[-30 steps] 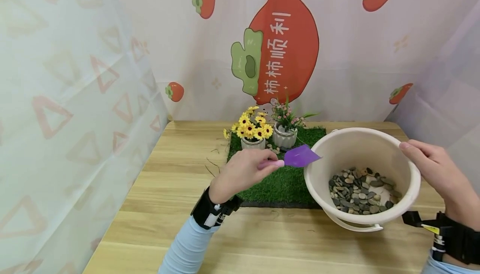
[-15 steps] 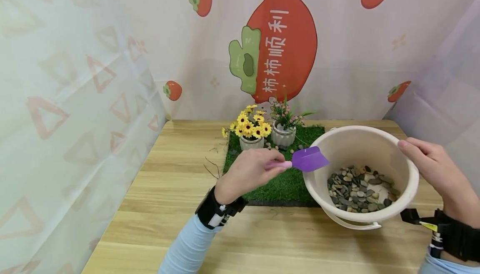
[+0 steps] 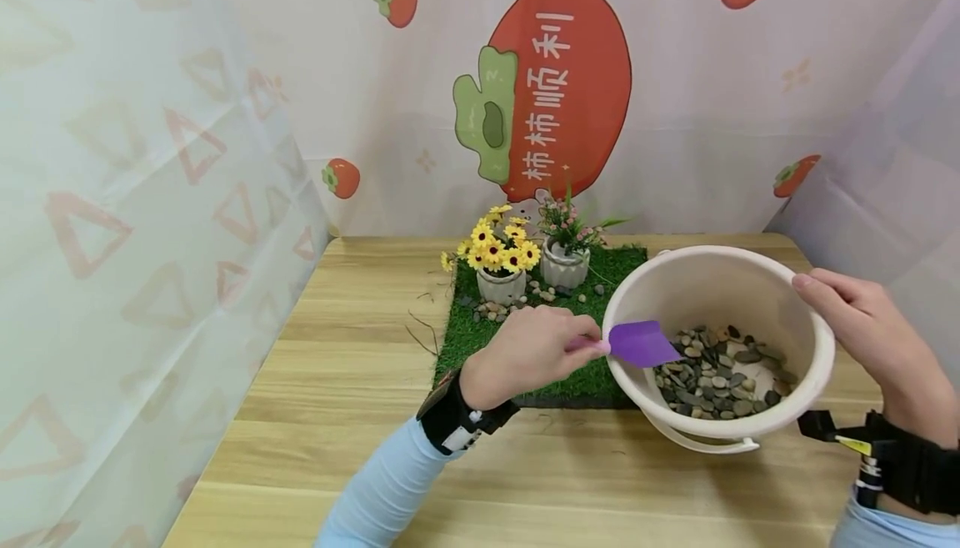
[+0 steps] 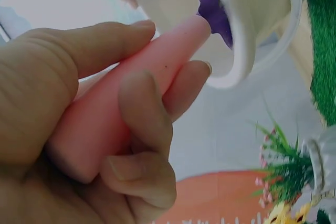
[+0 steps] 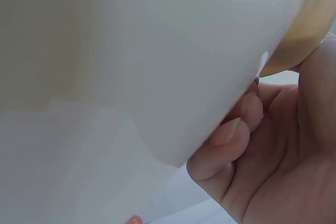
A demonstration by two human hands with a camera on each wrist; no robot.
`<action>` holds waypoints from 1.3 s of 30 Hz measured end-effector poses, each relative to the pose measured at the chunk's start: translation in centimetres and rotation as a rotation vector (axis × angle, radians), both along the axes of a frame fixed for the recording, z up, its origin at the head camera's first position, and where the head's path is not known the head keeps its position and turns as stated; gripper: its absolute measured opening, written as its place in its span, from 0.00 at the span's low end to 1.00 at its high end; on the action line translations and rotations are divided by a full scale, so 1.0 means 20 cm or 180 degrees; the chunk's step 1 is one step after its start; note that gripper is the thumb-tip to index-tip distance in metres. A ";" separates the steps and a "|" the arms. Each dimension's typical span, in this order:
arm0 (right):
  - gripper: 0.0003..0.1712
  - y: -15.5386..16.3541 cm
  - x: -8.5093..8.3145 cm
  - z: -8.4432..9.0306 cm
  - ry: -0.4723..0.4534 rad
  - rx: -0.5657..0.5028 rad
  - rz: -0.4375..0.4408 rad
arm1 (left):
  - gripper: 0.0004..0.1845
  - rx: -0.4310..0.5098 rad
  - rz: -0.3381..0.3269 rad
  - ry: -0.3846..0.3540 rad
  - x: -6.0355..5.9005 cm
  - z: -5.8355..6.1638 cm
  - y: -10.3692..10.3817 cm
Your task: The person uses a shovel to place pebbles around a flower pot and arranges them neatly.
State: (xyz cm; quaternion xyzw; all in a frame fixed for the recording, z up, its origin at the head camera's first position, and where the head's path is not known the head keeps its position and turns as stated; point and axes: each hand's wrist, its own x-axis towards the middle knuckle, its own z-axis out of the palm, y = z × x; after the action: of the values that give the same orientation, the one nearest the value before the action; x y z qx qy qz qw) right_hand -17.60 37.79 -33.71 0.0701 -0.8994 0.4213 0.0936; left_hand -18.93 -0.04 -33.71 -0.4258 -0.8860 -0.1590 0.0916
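Wooden surface [image 3: 337,381] carries everything; printed curtain backdrop [image 3: 675,114] behind and at the sides.

Green turf mat [image 3: 480,335] sits mid-surface, toward the back. Cream bucket [image 3: 720,289] is tilted, mouth facing the camera and slightly left, its left rim over the mat's right edge. Pebbles [image 3: 712,377] are piled in the low part of the bucket; its handle hangs under the near rim.

Right hand [image 3: 873,339] grips the bucket's right rim: thumb on the rim's top edge, fingers [image 5: 231,135] curled against the outer wall per the right wrist view.

Left hand [image 3: 528,348] is over the mat's near right part, just left of the bucket. Fingers [image 4: 142,114] are wrapped round the pink handle of the scoop [image 3: 641,344], thumb along the top.

Scoop: long axis roughly horizontal, running left to right in the head view. Handle end is in the left hand, purple blade points right, crossing the bucket's left rim. Blade is inside the bucket, tip at the left edge of the pebble pile; can't tell whether it touches them.

Two small pots at the back of the mat: yellow flowers [image 3: 498,252] on the left, pink-and-green plant [image 3: 566,235] on the right. Loose stones [image 3: 491,310] lie on the mat in front of them.
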 end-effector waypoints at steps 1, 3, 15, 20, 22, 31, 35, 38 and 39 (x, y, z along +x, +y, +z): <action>0.12 0.00 0.00 0.00 -0.0008 0.0025 -0.0030 | 0.12 -0.0044 -0.0011 0.0006 0.00 0.00 0.01; 0.11 0.00 -0.01 0.01 -0.0008 0.0048 -0.0035 | 0.12 -0.0130 -0.0021 0.0021 0.00 -0.01 0.03; 0.13 0.00 -0.03 0.01 0.0099 -0.0042 0.0079 | 0.10 -0.0631 -0.0121 0.0013 -0.01 0.05 0.19; 0.13 0.00 -0.02 -0.02 0.0159 -0.0035 0.0124 | 0.09 -0.0751 -0.0203 -0.0097 -0.04 0.04 0.27; 0.13 -0.01 -0.02 -0.03 0.0193 -0.0057 0.0152 | 0.08 -0.0800 -0.0209 -0.0126 -0.05 0.04 0.30; 0.13 -0.01 -0.02 -0.02 0.0218 -0.0035 0.0138 | 0.06 -0.0957 -0.0141 -0.0122 -0.07 0.01 0.35; 0.13 -0.01 -0.01 -0.01 0.0226 -0.0042 0.0141 | 0.06 -0.1007 -0.0129 -0.0129 -0.07 0.01 0.38; 0.13 -0.01 -0.01 -0.01 0.0204 -0.0054 0.0131 | 0.07 -0.1060 -0.0134 -0.0170 -0.08 0.01 0.42; 0.13 -0.01 -0.01 0.00 0.0194 -0.0051 0.0129 | 0.07 -0.1098 -0.0122 -0.0187 -0.07 0.01 0.43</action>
State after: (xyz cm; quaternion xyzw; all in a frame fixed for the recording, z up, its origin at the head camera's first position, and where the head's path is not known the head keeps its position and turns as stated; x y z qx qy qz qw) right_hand -17.82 37.56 -33.79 0.1003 -0.8911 0.4280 0.1129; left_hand -20.42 8.50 -33.56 -0.4472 -0.8942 -0.0187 -0.0118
